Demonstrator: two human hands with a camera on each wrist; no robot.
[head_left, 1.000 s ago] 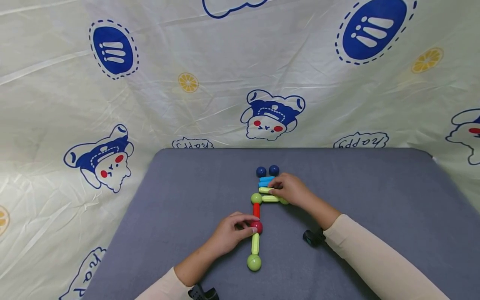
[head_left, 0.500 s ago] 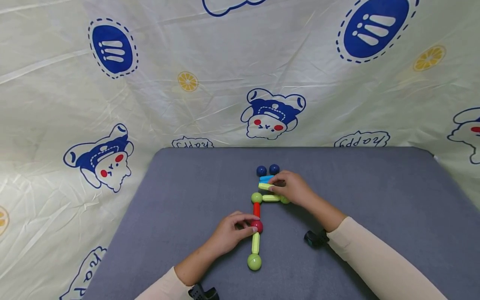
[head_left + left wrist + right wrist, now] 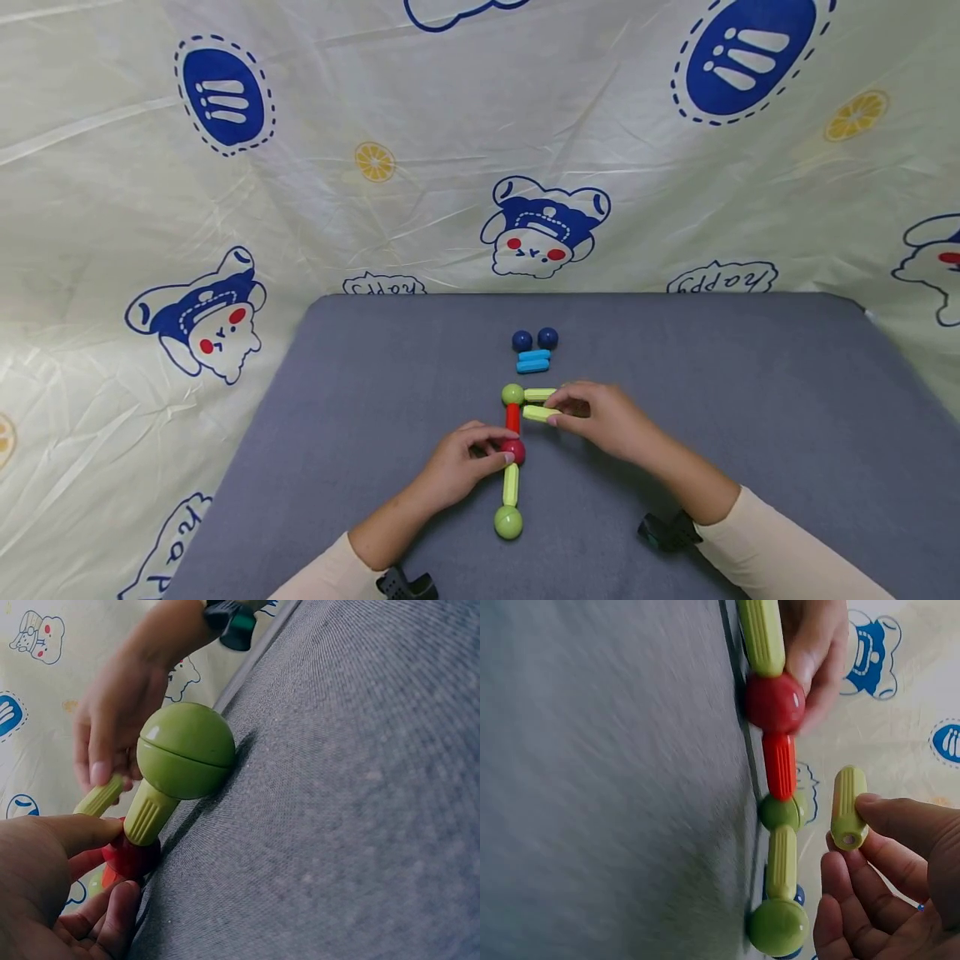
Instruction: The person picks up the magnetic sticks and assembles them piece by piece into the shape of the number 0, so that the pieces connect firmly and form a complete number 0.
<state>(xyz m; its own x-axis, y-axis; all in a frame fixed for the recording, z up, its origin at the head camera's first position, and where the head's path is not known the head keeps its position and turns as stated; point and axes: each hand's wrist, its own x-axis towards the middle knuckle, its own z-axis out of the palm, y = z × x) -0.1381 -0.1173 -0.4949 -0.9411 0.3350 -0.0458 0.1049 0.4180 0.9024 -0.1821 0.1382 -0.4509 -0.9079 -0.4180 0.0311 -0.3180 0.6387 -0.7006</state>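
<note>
My left hand [image 3: 465,467] pinches a red ball [image 3: 514,452] in the middle of a joined chain on the table. Toward me, a pale green rod [image 3: 511,485] links it to a green ball [image 3: 508,522]. A red rod [image 3: 513,419] runs the other way to a second green ball [image 3: 513,394]. From there another pale green rod [image 3: 537,394] extends right to a green ball [image 3: 778,928], hidden behind the hand in the head view. My right hand [image 3: 611,421] pinches a loose pale green rod [image 3: 849,806] by thumb and fingers, clear of the chain in the right wrist view.
Two light blue rods [image 3: 533,366] lie side by side beyond the chain. Behind them sit two dark blue balls [image 3: 522,340]. A grey cloth covers the table [image 3: 375,375], and a printed sheet [image 3: 435,225] hangs at its far edge.
My right hand has picked the pale green rod up from beside the light blue rods and carried it toward me, near the red rod. The left hand has stayed on the red ball.
</note>
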